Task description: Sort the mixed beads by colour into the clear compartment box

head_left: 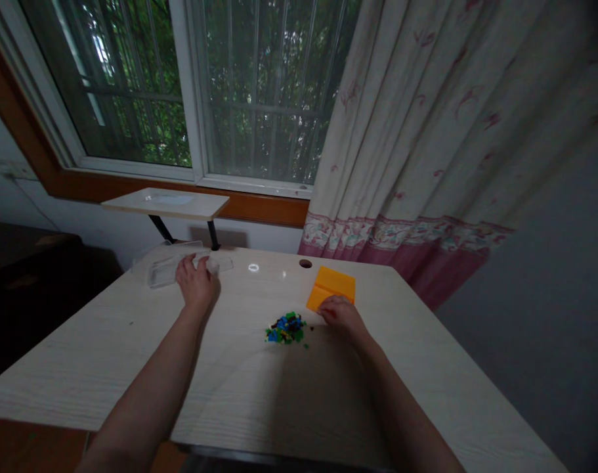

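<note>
At the back left of the table, my left hand reaches in among clear plastic boxes. Its fingers curl down with the thumb apart, and they appear to grip the edge of one box. Another clear piece lies just right of the thumb. My right hand is at the lower edge of a folded orange sheet, its fingers bent and closed on that edge; the fingertips are partly hidden. Between my hands lies a small heap of blue, green, black and yellow toy bricks.
A raised shelf on black legs stands at the table's back left. A cable hole sits near the rear edge. Behind the table are a barred window and a long floral curtain. A few loose pieces lie beside the heap.
</note>
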Demonstrator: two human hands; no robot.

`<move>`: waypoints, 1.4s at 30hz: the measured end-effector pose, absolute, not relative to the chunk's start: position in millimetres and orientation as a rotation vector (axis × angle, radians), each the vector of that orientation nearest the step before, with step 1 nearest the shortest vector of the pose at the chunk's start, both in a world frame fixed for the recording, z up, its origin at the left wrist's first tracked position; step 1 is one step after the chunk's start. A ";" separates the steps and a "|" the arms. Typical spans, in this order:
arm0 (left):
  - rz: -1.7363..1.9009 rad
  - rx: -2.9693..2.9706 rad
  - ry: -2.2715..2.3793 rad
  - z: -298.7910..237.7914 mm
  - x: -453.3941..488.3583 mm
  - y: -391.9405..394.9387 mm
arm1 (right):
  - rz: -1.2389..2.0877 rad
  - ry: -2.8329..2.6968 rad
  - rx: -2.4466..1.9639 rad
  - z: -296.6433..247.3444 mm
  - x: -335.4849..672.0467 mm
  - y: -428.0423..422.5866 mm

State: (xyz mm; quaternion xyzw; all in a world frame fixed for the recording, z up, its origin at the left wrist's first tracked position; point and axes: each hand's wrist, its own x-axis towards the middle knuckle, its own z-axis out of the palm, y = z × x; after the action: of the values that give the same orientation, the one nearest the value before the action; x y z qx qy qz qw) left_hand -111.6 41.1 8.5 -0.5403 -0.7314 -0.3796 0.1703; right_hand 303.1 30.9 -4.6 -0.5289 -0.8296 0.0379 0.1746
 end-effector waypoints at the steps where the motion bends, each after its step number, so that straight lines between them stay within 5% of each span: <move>1: -1.066 -1.521 -2.067 9.7 -118.4 39.3 | 0.116 -2.349 -1.492 -4.6 303.6 30.8; 26: -0.975 -1.467 -2.041 4.0 -177.3 41.6 | 0.330 -2.235 -1.463 -14.1 319.6 40.4; 42: -0.984 -2.653 -1.185 -6.9 -9.6 36.8 | 0.342 -2.196 -1.349 -24.9 309.1 47.8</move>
State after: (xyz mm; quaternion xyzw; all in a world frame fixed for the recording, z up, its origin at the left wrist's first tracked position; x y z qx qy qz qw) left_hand -9.6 36.8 -6.9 -0.8642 -0.3861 -0.3205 0.0368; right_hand 309.1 47.8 -24.9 -0.4998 -0.8139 0.1269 0.2676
